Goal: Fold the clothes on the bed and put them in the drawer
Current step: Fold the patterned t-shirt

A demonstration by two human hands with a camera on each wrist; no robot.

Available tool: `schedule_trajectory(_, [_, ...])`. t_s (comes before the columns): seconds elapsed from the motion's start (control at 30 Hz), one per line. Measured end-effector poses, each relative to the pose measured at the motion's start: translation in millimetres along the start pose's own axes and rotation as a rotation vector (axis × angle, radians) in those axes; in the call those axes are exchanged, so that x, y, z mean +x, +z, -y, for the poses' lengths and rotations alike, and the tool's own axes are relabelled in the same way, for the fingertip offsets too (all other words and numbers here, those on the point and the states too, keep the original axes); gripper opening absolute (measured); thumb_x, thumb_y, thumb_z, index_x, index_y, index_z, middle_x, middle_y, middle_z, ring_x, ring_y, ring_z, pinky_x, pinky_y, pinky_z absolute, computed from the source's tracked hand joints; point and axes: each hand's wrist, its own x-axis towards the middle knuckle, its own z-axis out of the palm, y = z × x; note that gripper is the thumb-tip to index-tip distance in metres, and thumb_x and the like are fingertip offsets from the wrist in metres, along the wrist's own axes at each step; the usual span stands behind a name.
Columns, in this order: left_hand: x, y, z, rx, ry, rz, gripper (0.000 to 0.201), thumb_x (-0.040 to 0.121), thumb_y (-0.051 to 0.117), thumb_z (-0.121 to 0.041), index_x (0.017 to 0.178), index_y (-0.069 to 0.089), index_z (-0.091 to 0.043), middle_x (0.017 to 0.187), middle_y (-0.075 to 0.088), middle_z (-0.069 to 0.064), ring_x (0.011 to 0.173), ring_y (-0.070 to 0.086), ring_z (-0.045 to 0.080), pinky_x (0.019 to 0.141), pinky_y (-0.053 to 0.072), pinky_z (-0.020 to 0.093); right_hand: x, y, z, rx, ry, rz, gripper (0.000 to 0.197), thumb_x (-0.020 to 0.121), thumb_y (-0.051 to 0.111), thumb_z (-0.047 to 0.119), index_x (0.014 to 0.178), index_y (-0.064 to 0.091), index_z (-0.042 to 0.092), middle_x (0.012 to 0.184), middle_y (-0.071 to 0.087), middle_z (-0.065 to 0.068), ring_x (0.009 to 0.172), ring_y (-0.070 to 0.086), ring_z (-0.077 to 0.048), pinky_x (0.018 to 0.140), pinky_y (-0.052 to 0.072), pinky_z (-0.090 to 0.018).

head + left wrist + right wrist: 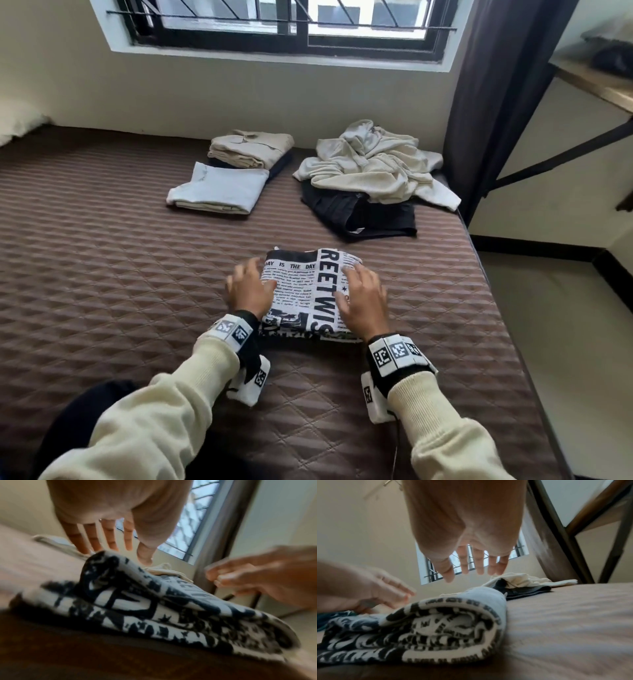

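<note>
Head view: printed garment (308, 291) folded into a compact rectangle near the front edge of the bed (102, 274), black-and-white newspaper lettering uppermost. Left hand (248, 289) at its left edge, right hand (363, 301) over its right half, fingers of both spread and fairly straight, gripping nothing. Whether the palms press the cloth or hang just above it: hard to tell from here. Left wrist view: fingers (109, 538) splayed above the bundle, layers stacked and bulging at the fold. Right wrist view: open palm clear of the fabric, rolled fold edge loose and springy beneath. Likely purpose of the flat, open posture: smoothing or pressing down the last fold so the layers stay put before lifting.

Farther back, toward the wall: folded beige garment (251, 149) on a dark one, folded pale garment (219, 188) just in front, touching it. Kept together, probably as the finished pile for one trip. To the right, well apart from those: crumpled cream top (373, 161) heaped over a black garment (359, 216), apparently not yet folded. Drawer nowhere in view. Judged progress: roughly midway, folding unfinished, nothing stowed.
</note>
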Motion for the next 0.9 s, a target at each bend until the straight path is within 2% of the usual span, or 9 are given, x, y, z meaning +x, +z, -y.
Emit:
schedule_trajectory(0.1, [-16.6,4.8,-16.9,0.179,0.317,0.201,0.064,0.089,0.062,-0.045,0.146,0.037,-0.029,0.154,0.027,0.002,0.141,0.028,0.025,0.11,0.03,0.049,15.0,11.8,9.2,-0.094,-0.173,0.2,0.057,0.099,0.048,0.034,0.151,0.026,0.03,0.162,0.011,-0.001,0.149,0.006,-0.02,0.118,0.012,-0.048])
schedule_trajectory(0.2, [-23.9,21.6,-9.4,0.342,0.311,0.476,0.078,0.089,0.052,-0.059,0.153,0.011,-0.04,0.162,-0.011,-0.005,0.149,-0.003,0.02,0.116,0.008,0.057,24.3,26.4,-4.7,-0.196,-0.096,0.393,0.055,0.1,0.038,0.039,0.151,0.018,0.042,0.163,-0.005,0.008,0.15,-0.009,-0.016,0.117,0.001,-0.056])
schedule_trajectory(0.37, [-25.3,30.9,4.0,0.351,0.308,0.518,0.077,0.091,0.041,-0.064,0.151,-0.003,-0.045,0.158,-0.024,-0.009,0.147,-0.017,0.017,0.112,0.0,0.063,21.6,36.9,-8.5,-0.048,0.014,0.405,0.055,0.1,0.037,0.037,0.15,0.018,0.046,0.161,-0.017,0.01,0.147,-0.02,-0.012,0.114,-0.004,-0.06])
schedule_trajectory(0.47, [-26.5,31.0,5.6,0.347,0.321,0.504,0.077,0.091,0.04,-0.064,0.151,-0.005,-0.045,0.158,-0.024,-0.008,0.147,-0.018,0.018,0.112,-0.002,0.063,18.0,36.7,-6.6,0.07,0.081,0.291,0.055,0.095,0.053,0.04,0.146,0.034,0.043,0.163,-0.009,0.007,0.149,-0.012,-0.02,0.115,0.002,-0.06])
schedule_trajectory(0.6, [-36.1,32.2,1.4,0.307,0.297,0.439,0.075,0.092,0.045,-0.058,0.152,0.003,-0.042,0.161,-0.016,-0.006,0.148,-0.015,0.02,0.111,-0.007,0.064,2.7,30.6,-2.5,0.43,0.546,-0.05,0.073,0.075,0.08,0.038,0.137,0.045,0.021,0.143,0.042,-0.012,0.129,0.041,-0.032,0.107,0.038,-0.046])
schedule_trajectory(0.7, [-46.5,33.3,-6.1,0.255,0.273,0.319,0.069,0.091,0.057,-0.048,0.15,0.025,-0.037,0.162,0.005,-0.003,0.149,-0.002,0.024,0.113,-0.008,0.059,4.4,27.5,-0.7,0.681,0.756,0.012,0.072,0.056,0.091,0.032,0.115,0.057,0.008,0.11,0.067,-0.011,0.1,0.066,-0.031,0.09,0.054,-0.045])
schedule_trajectory(0.77, [-48.9,33.8,-8.6,0.191,0.298,0.245,0.058,0.086,0.067,-0.038,0.14,0.047,-0.032,0.153,0.032,0.003,0.144,0.019,0.026,0.118,0.007,0.048,12.4,24.5,-3.9,0.895,0.817,0.108,0.07,0.046,0.094,0.017,0.106,0.063,-0.002,0.095,0.073,-0.014,0.082,0.072,-0.031,0.077,0.059,-0.049])
schedule_trajectory(0.83, [-48.7,32.8,-10.5,0.043,0.329,0.23,0.041,0.08,0.074,-0.03,0.12,0.065,-0.028,0.129,0.053,0.002,0.125,0.041,0.022,0.108,0.031,0.035,10.0,6.0,9.2,1.032,0.793,0.16,0.05,0.059,0.083,-0.005,0.105,0.064,-0.01,0.089,0.072,-0.021,0.074,0.072,-0.033,0.069,0.06,-0.049])
schedule_trajectory(0.9, [-49.4,26.0,-15.4,-0.238,0.267,0.285,0.024,0.082,0.073,-0.02,0.105,0.07,-0.022,0.109,0.063,0.003,0.106,0.054,0.02,0.094,0.045,0.031,2.4,-14.8,23.7,1.009,0.682,0.179,0.035,0.07,0.071,-0.014,0.104,0.064,-0.009,0.087,0.071,-0.02,0.071,0.07,-0.029,0.063,0.06,-0.038])
